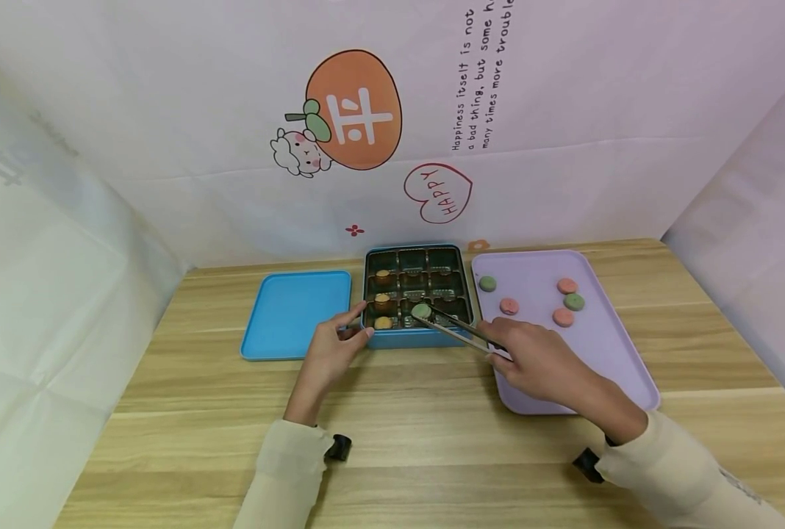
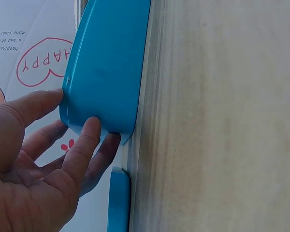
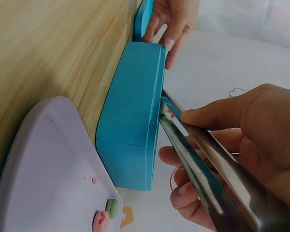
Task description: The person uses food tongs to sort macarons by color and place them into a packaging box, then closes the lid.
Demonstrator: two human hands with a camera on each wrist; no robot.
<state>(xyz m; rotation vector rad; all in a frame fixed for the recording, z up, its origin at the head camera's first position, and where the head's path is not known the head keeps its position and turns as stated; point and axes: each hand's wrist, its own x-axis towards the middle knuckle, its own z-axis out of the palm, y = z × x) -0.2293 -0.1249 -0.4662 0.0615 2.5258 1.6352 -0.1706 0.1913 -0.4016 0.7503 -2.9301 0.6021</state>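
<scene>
A blue box holds a dark divided insert, with a yellow macaron in each left-column compartment. My left hand rests its fingertips against the box's front left corner, the thumb at the front rim in the left wrist view. My right hand grips metal tongs, pinched between thumb and fingers. A green macaron sits between the tongs' tips at the front middle compartment. Whether it touches the compartment floor, I cannot tell. In the right wrist view the box wall hides most of it.
A lilac tray lies right of the box, bearing pink macarons and green macarons. Left of the box lies a flat blue lid. A printed cloth hangs behind the wooden table.
</scene>
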